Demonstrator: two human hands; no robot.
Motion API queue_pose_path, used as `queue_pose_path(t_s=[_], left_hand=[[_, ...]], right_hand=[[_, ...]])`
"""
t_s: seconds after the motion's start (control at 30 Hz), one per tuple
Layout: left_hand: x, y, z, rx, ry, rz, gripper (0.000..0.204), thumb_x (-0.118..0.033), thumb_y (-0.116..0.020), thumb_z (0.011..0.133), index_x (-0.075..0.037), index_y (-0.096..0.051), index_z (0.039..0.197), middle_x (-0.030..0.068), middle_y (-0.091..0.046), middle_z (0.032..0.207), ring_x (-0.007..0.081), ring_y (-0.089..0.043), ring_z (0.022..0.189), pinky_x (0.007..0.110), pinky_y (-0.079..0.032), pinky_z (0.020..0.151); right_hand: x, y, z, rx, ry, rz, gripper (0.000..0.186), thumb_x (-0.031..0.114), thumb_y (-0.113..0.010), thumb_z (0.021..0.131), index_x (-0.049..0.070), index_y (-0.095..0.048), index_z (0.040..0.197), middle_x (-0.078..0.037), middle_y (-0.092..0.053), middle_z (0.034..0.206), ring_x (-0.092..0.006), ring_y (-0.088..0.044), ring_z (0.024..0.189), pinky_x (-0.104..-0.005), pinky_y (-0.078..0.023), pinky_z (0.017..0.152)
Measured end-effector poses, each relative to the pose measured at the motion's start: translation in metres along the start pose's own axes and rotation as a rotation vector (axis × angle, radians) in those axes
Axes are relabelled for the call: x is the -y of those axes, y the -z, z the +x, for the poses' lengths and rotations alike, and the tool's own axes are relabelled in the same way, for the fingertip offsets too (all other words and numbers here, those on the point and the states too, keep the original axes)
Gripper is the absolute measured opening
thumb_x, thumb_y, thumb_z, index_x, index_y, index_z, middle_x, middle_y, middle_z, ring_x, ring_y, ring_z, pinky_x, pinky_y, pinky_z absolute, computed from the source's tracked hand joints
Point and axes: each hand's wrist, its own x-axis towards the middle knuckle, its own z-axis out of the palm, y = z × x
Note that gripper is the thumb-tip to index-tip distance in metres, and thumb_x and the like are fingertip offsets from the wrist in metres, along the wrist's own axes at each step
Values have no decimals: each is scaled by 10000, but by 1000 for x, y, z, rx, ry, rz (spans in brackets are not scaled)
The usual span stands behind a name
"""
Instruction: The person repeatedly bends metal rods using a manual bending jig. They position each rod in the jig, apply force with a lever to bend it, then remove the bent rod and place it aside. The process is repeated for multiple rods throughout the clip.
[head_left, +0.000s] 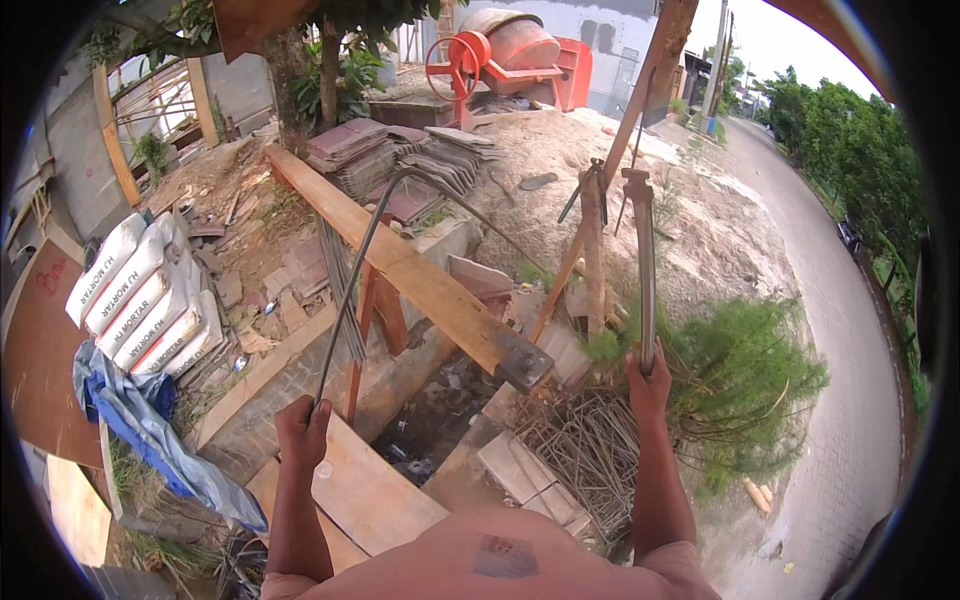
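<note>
Our left hand, at 8 o'clock, is wrapped around a thin, dark, bent steel rod, its bend at 11 o'clock; our right hand, at 4 o'clock, grips a long grey metal bar with a notched head, reaching toward 2 o'clock. We'd do well to steady the rod's free end and swing the bar clear of the feathery green shrub.

Bent rod: lower end hidden inside left hand.
Steel bar: lower end hidden inside right hand.
Metal plate, wooden beam's near end: fittings too small to tell.
Wire hoops: partly hidden behind right forearm.
Slanted post: top cut off.
</note>
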Motion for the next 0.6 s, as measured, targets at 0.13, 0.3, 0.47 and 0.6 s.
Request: queue_pose_path(t_s=[0.13,0.3,0.47,0.6], left_hand=[[-12,31,-3,-83,54,-12,428,-298,-622,901,17,-506,637,101,-458,522,129,-418,503,322,-350,481],[-9,5,-59,-59,238,-117,375,-303,-614,905,-4,-580,680,54,-474,541,98,-448,549,308,-368,508],[9,-26,-92,-117,173,166,407,-326,-597,925,1,-566,685,136,-509,562,232,-481,510,370,-386,514],[3,-51,-116,-141,201,220,405,-345,-618,911,-6,-570,695,166,-516,567,301,-487,503,398,-393,513]], right_hand=[[2,-33,44,-73,235,65,444,214,-669,847,3,-584,1229,-195,-540,1195,-306,-530,1084,-392,-430,889],[-8,-25,65,65,391,32,400,314,-683,842,26,-660,1118,-20,-551,687,-120,-468,605,-344,-415,591],[-31,-7,54,333,262,-69,389,361,-719,804,2,-668,946,-45,-535,587,-155,-469,535,-374,-396,535],[-74,0,39,305,284,-172,414,390,-751,778,-5,-665,870,-68,-528,565,-161,-468,515,-382,-399,523]])
